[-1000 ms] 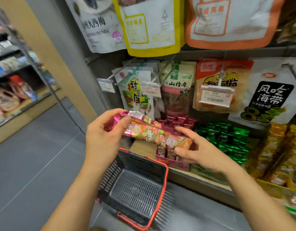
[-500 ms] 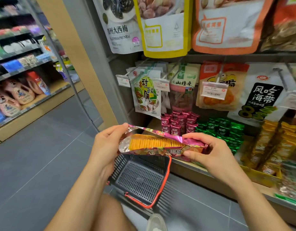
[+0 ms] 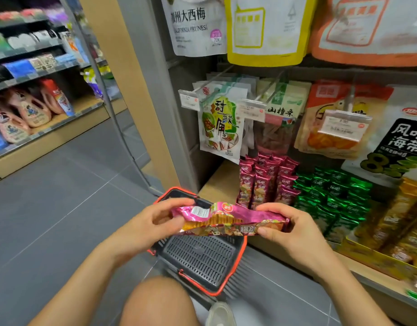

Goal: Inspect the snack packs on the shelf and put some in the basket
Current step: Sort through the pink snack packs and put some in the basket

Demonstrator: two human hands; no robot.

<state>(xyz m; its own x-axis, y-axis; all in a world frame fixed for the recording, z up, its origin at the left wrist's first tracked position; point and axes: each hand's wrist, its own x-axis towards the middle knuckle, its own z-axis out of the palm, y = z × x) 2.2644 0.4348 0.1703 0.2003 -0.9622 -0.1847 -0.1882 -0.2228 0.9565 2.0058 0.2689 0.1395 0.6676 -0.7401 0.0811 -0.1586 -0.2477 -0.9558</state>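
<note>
A long pink foil cracker pack (image 3: 228, 218) lies level between both hands, above the basket. My left hand (image 3: 148, 225) grips its left end, where a white label shows. My right hand (image 3: 289, 234) pinches the right end between thumb and fingers. Beneath the pack, a dark grey basket (image 3: 200, 260) with a red rim and handle stands on the floor, nothing visible inside it. More pink packs (image 3: 266, 182) of the same kind stand upright on the low shelf (image 3: 217, 182) just behind.
Green packs (image 3: 332, 196) and yellow-brown packs (image 3: 395, 227) fill the low shelf to the right. Hanging snack bags (image 3: 220, 128) with price tags are above. My bare knee (image 3: 158, 302) is at the bottom. Grey tiled floor (image 3: 62, 208) and another shelving unit (image 3: 31, 109) lie left.
Both hands have turned the pink pack over, so its back with a white label faces up. My view has drifted back and down, bringing my knee into sight.
</note>
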